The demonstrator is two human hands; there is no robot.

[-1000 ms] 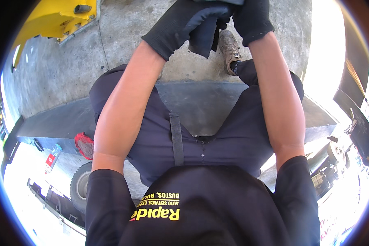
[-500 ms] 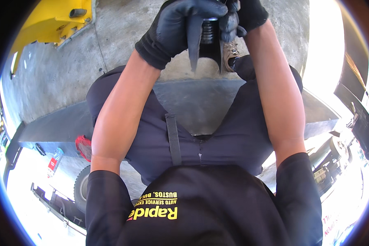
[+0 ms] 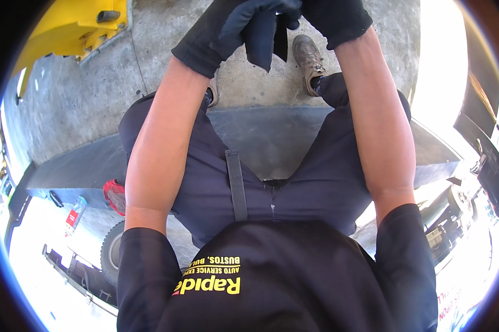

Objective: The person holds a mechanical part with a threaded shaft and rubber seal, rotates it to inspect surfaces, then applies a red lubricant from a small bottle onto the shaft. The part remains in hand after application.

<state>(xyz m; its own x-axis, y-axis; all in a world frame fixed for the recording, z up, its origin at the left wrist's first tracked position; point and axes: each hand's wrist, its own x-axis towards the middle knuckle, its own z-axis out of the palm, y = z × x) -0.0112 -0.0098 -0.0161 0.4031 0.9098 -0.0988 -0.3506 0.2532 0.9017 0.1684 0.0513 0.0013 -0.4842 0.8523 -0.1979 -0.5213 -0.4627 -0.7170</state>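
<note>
At the upper edge, my gloved left hand (image 3: 222, 30) is closed around a dark metal part (image 3: 260, 47). Two flat, tapering prongs of this part point down toward me, with a gap between them. Its far end is hidden by the glove and cut off by the picture's edge, so I cannot tell its exact kind. My right hand (image 3: 338, 22), also in a black glove, comes in close beside the left one. Its fingers are bent inward near the part, mostly out of the picture, and what they grip is hidden.
I sit on a dark, low bench (image 3: 260, 138), with my shoes on the concrete floor (image 3: 89, 110). Yellow machinery (image 3: 72, 27) stands at the far left. Behind the bench lie a red cloth (image 3: 115, 196), a plastic bottle (image 3: 75, 213) and a tyre (image 3: 111, 249).
Both hands have moved up and slightly apart, carrying the metal part farther away. The part has turned, and the ribbed, coil-like piece between its prongs is no longer visible.
</note>
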